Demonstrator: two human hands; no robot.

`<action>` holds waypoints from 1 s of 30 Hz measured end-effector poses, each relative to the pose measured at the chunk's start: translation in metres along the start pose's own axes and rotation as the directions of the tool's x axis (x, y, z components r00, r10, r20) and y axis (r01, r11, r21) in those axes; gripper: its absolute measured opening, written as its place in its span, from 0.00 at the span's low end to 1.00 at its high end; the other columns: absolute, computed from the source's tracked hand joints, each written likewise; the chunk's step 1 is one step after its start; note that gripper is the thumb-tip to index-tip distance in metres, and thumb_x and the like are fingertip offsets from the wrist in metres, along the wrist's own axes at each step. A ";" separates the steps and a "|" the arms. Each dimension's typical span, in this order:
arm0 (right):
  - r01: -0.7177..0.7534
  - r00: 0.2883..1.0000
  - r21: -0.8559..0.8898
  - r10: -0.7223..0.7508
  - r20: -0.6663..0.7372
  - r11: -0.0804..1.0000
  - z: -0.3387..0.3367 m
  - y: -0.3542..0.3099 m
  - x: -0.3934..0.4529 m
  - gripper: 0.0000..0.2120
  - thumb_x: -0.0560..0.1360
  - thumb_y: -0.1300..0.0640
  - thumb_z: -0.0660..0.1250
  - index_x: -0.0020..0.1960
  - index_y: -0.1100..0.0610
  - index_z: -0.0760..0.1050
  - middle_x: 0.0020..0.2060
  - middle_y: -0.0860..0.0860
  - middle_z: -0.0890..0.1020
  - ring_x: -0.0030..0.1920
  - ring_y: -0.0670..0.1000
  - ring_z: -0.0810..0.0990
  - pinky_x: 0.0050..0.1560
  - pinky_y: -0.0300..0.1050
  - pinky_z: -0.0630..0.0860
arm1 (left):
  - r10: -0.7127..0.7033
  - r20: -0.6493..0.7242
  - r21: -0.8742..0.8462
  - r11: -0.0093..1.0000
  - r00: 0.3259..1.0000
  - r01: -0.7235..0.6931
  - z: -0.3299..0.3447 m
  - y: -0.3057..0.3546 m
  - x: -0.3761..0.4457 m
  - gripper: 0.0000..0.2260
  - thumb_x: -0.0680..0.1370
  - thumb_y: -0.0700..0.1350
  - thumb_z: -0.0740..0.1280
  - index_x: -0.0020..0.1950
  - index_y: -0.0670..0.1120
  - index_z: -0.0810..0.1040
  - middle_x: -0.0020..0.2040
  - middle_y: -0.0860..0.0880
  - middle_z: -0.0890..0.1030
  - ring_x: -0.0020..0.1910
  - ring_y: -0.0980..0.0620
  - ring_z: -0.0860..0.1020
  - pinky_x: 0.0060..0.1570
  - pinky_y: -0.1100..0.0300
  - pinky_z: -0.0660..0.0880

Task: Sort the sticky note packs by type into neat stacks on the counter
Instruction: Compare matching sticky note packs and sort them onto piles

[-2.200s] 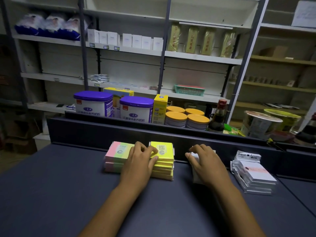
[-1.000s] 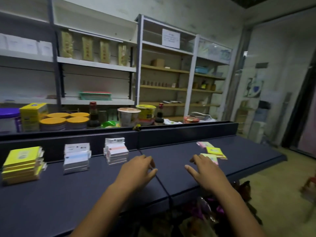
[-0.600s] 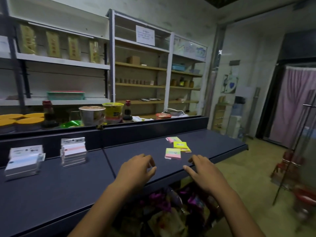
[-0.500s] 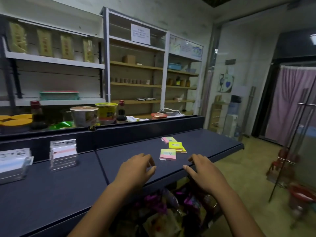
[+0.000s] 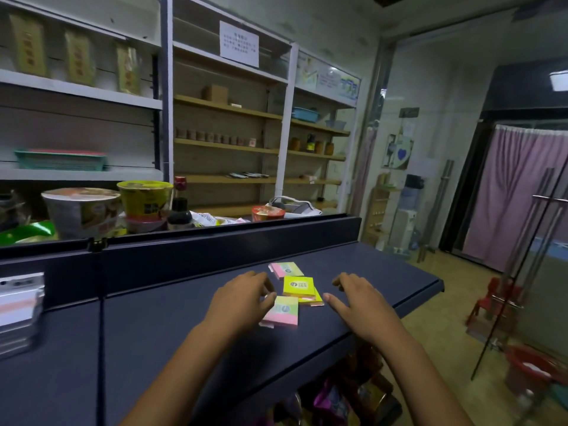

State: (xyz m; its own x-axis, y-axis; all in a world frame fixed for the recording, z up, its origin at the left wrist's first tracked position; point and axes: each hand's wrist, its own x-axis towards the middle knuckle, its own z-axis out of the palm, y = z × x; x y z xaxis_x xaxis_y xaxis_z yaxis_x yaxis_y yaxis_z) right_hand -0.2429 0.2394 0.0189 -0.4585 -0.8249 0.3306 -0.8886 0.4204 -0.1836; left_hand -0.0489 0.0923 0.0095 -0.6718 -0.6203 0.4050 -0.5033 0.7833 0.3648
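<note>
On the counter (image 5: 184, 333) I'm reaching for the last loose packs near its right end, to be gathered next by type. My left hand (image 5: 242, 298) and right hand (image 5: 358, 299) hover with fingers spread, holding nothing. Between them lie the yellow pack (image 5: 298, 286) and two pink-green packs (image 5: 282, 311), flat, wrapped, slightly askew.
</note>
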 end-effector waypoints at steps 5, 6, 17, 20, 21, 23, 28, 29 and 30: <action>0.025 1.000 0.021 -0.025 -0.004 0.999 0.017 0.020 0.042 0.19 0.81 0.39 0.58 0.65 0.51 0.69 0.62 0.47 0.75 0.63 0.49 0.73 0.60 0.47 0.72 | -0.050 -0.013 -0.014 0.999 0.999 0.049 0.024 -0.008 0.043 0.07 0.78 0.54 0.63 0.53 0.54 0.77 0.53 0.56 0.79 0.52 0.52 0.77 0.47 0.56 0.75; 0.031 1.000 0.024 -0.031 0.002 0.999 0.021 0.025 0.051 0.19 0.81 0.39 0.58 0.65 0.51 0.69 0.62 0.47 0.75 0.63 0.49 0.72 0.60 0.47 0.72 | -0.060 -0.017 -0.013 0.998 0.998 0.060 0.029 -0.010 0.050 0.07 0.78 0.54 0.63 0.53 0.54 0.77 0.52 0.56 0.79 0.52 0.52 0.78 0.47 0.56 0.76; 0.192 0.979 0.144 -0.199 0.037 0.971 0.076 0.065 0.169 0.18 0.80 0.41 0.60 0.63 0.52 0.71 0.61 0.47 0.76 0.63 0.51 0.72 0.61 0.49 0.71 | -0.236 -0.036 0.015 0.972 0.971 0.236 0.083 -0.020 0.129 0.08 0.77 0.52 0.65 0.54 0.53 0.77 0.52 0.54 0.79 0.53 0.51 0.78 0.51 0.52 0.77; 0.257 0.962 0.178 -0.269 0.046 0.950 0.089 0.076 0.199 0.17 0.80 0.41 0.59 0.62 0.50 0.71 0.59 0.47 0.76 0.62 0.50 0.73 0.61 0.49 0.71 | -0.292 -0.044 0.033 0.956 0.956 0.293 0.096 -0.023 0.148 0.09 0.77 0.53 0.65 0.56 0.53 0.77 0.53 0.54 0.79 0.53 0.51 0.78 0.52 0.52 0.77; 0.271 0.958 0.194 -0.284 0.046 0.943 0.092 0.079 0.209 0.17 0.80 0.41 0.59 0.62 0.50 0.71 0.59 0.46 0.76 0.62 0.49 0.73 0.61 0.48 0.71 | -0.309 -0.040 0.039 0.950 0.950 0.310 0.100 -0.023 0.153 0.10 0.78 0.53 0.65 0.58 0.53 0.76 0.54 0.53 0.79 0.53 0.51 0.78 0.52 0.52 0.77; 0.290 0.950 0.228 -0.308 0.047 0.930 0.098 0.086 0.225 0.16 0.80 0.41 0.59 0.62 0.49 0.70 0.59 0.46 0.76 0.62 0.49 0.72 0.61 0.48 0.71 | -0.346 -0.022 0.055 0.936 0.938 0.347 0.109 -0.023 0.163 0.14 0.78 0.55 0.66 0.61 0.52 0.75 0.57 0.52 0.77 0.54 0.50 0.77 0.53 0.52 0.76; 0.340 0.931 0.285 -0.363 0.033 0.896 0.114 0.091 0.251 0.16 0.81 0.42 0.59 0.63 0.50 0.71 0.58 0.46 0.76 0.61 0.49 0.73 0.61 0.48 0.72 | -0.430 0.067 0.056 0.903 0.900 0.427 0.126 -0.030 0.181 0.25 0.75 0.59 0.70 0.70 0.51 0.71 0.64 0.51 0.71 0.59 0.48 0.76 0.57 0.50 0.75; 0.348 0.928 0.293 -0.371 0.027 0.891 0.117 0.091 0.255 0.16 0.81 0.42 0.59 0.62 0.50 0.71 0.58 0.46 0.76 0.61 0.49 0.73 0.61 0.48 0.72 | -0.438 0.085 0.044 0.899 0.895 0.436 0.127 -0.033 0.183 0.28 0.74 0.59 0.71 0.71 0.51 0.70 0.65 0.50 0.70 0.60 0.48 0.75 0.58 0.49 0.75; 0.353 0.926 0.303 -0.378 0.026 0.885 0.119 0.090 0.258 0.15 0.81 0.42 0.59 0.62 0.50 0.71 0.57 0.46 0.76 0.61 0.49 0.73 0.60 0.48 0.72 | -0.446 0.108 0.027 0.894 0.888 0.446 0.128 -0.036 0.185 0.31 0.73 0.59 0.72 0.73 0.51 0.69 0.65 0.50 0.69 0.61 0.48 0.75 0.59 0.49 0.75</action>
State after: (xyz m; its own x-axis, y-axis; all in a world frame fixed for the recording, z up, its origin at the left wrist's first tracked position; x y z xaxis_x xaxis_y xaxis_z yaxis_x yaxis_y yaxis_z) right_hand -0.4400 0.0195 -0.0228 -0.0884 -0.9322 0.3510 -0.9446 -0.0334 -0.3265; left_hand -0.2248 -0.0450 -0.0357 -0.4305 -0.8963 0.1067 -0.7648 0.4250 0.4842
